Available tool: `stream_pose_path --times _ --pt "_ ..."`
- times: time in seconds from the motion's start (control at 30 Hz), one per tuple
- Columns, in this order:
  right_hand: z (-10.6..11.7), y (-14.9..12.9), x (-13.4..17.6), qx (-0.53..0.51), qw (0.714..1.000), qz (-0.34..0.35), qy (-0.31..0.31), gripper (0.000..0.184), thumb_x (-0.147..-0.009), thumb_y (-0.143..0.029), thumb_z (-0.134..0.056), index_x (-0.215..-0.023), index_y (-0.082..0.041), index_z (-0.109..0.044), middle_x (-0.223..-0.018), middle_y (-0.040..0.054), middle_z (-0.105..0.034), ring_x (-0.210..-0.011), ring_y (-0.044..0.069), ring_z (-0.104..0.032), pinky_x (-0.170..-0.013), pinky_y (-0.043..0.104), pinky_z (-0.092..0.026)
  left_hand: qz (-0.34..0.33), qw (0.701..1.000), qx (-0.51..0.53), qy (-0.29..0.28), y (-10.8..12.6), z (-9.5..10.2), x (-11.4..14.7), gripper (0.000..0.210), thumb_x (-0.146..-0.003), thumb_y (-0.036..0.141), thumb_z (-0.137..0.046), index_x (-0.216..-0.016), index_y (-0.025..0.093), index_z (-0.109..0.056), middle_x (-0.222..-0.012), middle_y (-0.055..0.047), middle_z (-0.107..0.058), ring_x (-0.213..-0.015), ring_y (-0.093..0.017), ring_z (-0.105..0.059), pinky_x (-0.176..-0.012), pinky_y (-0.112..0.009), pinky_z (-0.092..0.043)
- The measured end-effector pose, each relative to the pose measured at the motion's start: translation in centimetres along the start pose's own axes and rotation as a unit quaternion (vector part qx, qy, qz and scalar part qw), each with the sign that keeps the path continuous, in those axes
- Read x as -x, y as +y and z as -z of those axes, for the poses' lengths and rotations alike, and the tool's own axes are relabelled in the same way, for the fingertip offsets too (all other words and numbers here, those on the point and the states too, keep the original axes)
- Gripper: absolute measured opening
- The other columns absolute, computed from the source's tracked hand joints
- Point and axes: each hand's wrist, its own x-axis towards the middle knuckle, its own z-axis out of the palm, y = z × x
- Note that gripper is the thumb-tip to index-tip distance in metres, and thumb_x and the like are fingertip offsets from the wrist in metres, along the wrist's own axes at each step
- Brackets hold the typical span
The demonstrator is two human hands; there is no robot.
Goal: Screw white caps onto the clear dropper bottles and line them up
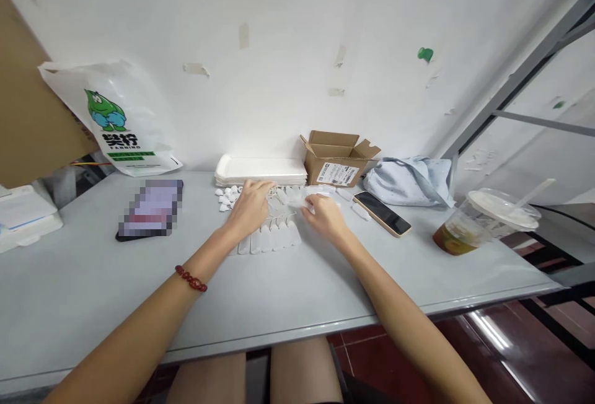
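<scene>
My left hand point(251, 206) is closed, its fingertips over a small heap of whitish cord point(274, 192); what it pinches is hidden. To the right, my right hand point(323, 213) has its thumb and fingers curled around the edge of a translucent plastic piece point(300, 197). In front of both hands lies a row of flat, frosted plastic pieces point(269, 240), side by side, with thin cords at their upper ends. Several small white pieces point(225, 197) are scattered left of my left hand. More clear pieces point(360, 211) lie beyond my right hand.
Behind the hands are a stack of white trays point(260, 170) and an opened cardboard box point(337, 165). A phone point(383, 213), a pale blue cloth bag point(409, 180) and a drink cup point(483, 221) stand right. Left are another phone point(151, 209) and a white plastic bag point(121, 116).
</scene>
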Motion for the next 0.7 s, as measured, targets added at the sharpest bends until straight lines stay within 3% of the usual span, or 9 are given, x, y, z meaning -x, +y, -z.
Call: stream_pose_path --times 0.13,0.23,0.47,0.7 --pt "-0.1 -0.5 0.2 -0.194 0.98 0.019 0.04 0.017 -0.084 -0.027 -0.056 -0.091 -0.015 -0.065 -0.085 0.0049 -0.069 -0.069 0.014 -0.061 -0.067 0.025 -0.045 -0.023 1.0 0.001 -0.006 0.9 0.1 0.6 0.05 -0.075 0.001 -0.036 -0.115 0.016 -0.062 -0.117 -0.006 -0.064 -0.104 -0.024 -0.05 -0.091 -0.044 -0.046" --pt "-0.5 -0.8 0.3 -0.268 0.962 0.027 0.043 0.016 -0.083 -0.028 -0.057 -0.089 -0.016 -0.066 -0.084 0.0033 -0.069 -0.064 0.012 -0.059 -0.064 0.025 -0.045 -0.038 0.999 0.012 -0.006 1.2 0.0 0.7 0.048 -0.075 0.0 -0.036 -0.111 0.015 -0.063 -0.113 -0.007 -0.065 -0.105 -0.024 -0.053 -0.093 -0.044 -0.046" --pt "-0.9 -0.8 0.2 -0.312 0.95 0.011 0.019 0.018 -0.082 -0.029 -0.057 -0.091 -0.015 -0.065 -0.082 0.0038 -0.068 -0.058 0.012 -0.057 -0.058 0.024 -0.045 -0.039 0.998 0.048 0.0 1.7 0.0 0.9 0.047 -0.073 0.0 -0.035 -0.108 0.013 -0.064 -0.112 -0.01 -0.067 -0.109 -0.023 -0.059 -0.097 -0.042 -0.046" --pt "-0.6 -0.9 0.4 -0.289 0.956 0.034 0.032 0.017 -0.082 -0.025 -0.057 -0.092 -0.015 -0.066 -0.084 0.0036 -0.068 -0.061 0.012 -0.058 -0.063 0.025 -0.045 0.003 0.994 0.103 0.033 2.9 0.4 1.3 0.04 -0.077 0.006 -0.035 -0.105 0.016 -0.063 -0.107 -0.008 -0.069 -0.099 -0.021 -0.064 -0.087 -0.036 -0.052"
